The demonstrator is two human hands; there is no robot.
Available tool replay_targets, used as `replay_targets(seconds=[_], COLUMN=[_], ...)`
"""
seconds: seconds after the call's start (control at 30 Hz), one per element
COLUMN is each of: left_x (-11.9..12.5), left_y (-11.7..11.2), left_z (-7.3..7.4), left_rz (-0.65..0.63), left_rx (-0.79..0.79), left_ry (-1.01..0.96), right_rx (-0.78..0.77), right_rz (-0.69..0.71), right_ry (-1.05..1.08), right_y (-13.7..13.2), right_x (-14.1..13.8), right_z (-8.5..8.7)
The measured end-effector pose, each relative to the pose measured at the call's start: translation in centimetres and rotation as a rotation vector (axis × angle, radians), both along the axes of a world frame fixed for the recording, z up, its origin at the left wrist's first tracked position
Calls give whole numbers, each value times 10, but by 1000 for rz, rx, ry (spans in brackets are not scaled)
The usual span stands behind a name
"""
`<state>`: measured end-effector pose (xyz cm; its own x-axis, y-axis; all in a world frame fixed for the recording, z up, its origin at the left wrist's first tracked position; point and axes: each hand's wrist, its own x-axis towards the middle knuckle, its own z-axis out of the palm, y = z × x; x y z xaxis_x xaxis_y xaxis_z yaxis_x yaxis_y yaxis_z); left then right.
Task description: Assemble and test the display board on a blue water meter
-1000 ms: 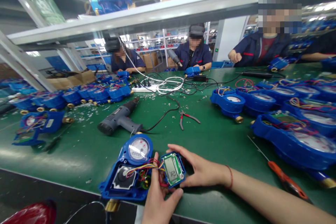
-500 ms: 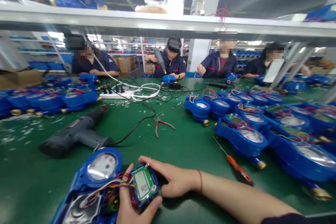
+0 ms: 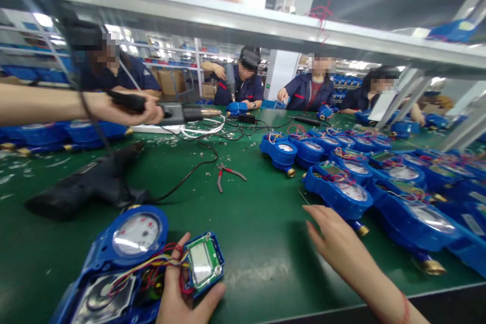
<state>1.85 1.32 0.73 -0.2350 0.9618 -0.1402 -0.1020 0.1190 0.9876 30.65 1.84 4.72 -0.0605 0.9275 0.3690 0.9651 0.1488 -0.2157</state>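
My left hand (image 3: 182,291) grips a small display module (image 3: 203,263), a green circuit board with a grey screen in a blue frame. Coloured wires link it to an opened blue water meter (image 3: 106,253) with a round dial, at lower left. My right hand (image 3: 328,235) is stretched palm down over a screwdriver on the green table. Only the screwdriver's thin shaft (image 3: 304,198) shows past my fingertips; its handle is hidden beneath the hand. The fingers look extended, with the thumb apart.
Another person's hand (image 3: 132,111) reaches in from the left with a dark, metal-nosed power tool (image 3: 186,113). A heat gun (image 3: 87,179) and red-handled pliers (image 3: 230,174) lie on the table (image 3: 243,233). Several blue meters (image 3: 337,190) fill the right. Co-workers sit opposite, below a shelf (image 3: 228,15).
My right hand has left the display module and moved right, over the screwdriver. The screen's digits no longer show. Another person's arm with a power tool has entered from the left. The view has tilted.
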Motion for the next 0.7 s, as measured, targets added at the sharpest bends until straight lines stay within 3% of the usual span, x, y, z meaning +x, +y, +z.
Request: replay_targets(seconds=[0.17, 0.33, 0.43, 0.6, 0.7], left_x=[4, 1, 1, 3, 1], left_y=[-3, -4, -6, -8, -8], left_z=[3, 3, 5, 10, 12], left_rz=[-23, -56, -58, -10, -13], left_rx=[-23, -30, -39, -48, -61], left_ry=[-94, -73, -77, -52, 22], right_rx=[-7, 7, 35, 35, 13], right_rz=[-126, -102, -53, 224, 308], right_ry=[-131, -137, -116, 82, 175], right_y=[-17, -16, -15, -22, -24], right_x=[35, 42, 35, 2, -16], right_z=[-35, -45, -36, -3, 13])
